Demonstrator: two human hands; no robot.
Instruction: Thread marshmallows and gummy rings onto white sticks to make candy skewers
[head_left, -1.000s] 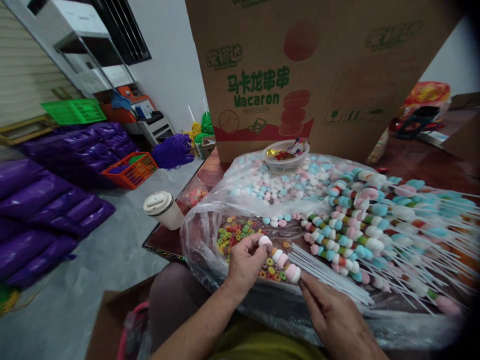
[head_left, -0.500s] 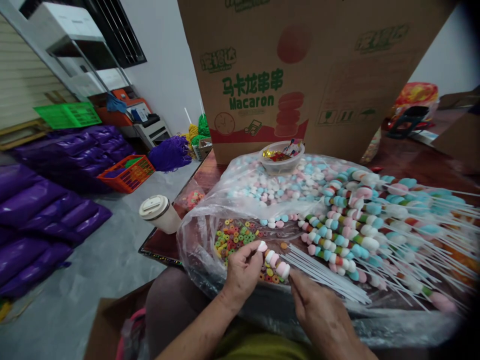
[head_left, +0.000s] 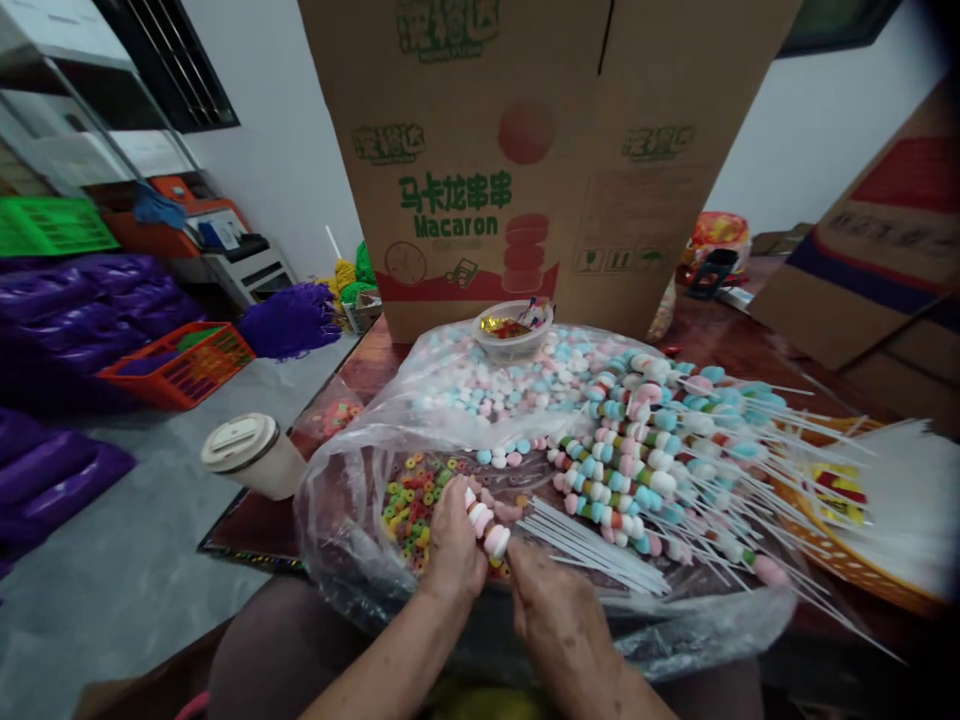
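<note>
Low over the front of the plastic sheet is a marshmallow skewer [head_left: 489, 530] with pink and white pieces. My left hand [head_left: 454, 545] curls its fingers round the upper end, hiding part of it. Just below the lowest marshmallow, my right hand [head_left: 551, 600] is closed on the stick, which its fingers mostly cover. Colourful cereal rings [head_left: 412, 505] lie beside and behind my left hand. Right of the hands are bare white sticks [head_left: 592, 545], and beyond them a pile of finished marshmallow skewers [head_left: 630, 470]. Loose marshmallows [head_left: 495, 385] spread farther back.
A tall cardboard box [head_left: 450, 130] stands behind the plastic sheet [head_left: 337, 500]. A small plastic bowl [head_left: 514, 345] holds wrapped items. At the left table edge stands a lidded cup [head_left: 259, 460]. An orange basket [head_left: 862, 575] is at the right.
My view has swung to the right, bringing the orange basket into sight. My left hand has turned and closed over the upper end of the skewer; my right hand keeps hold of the stick.
</note>
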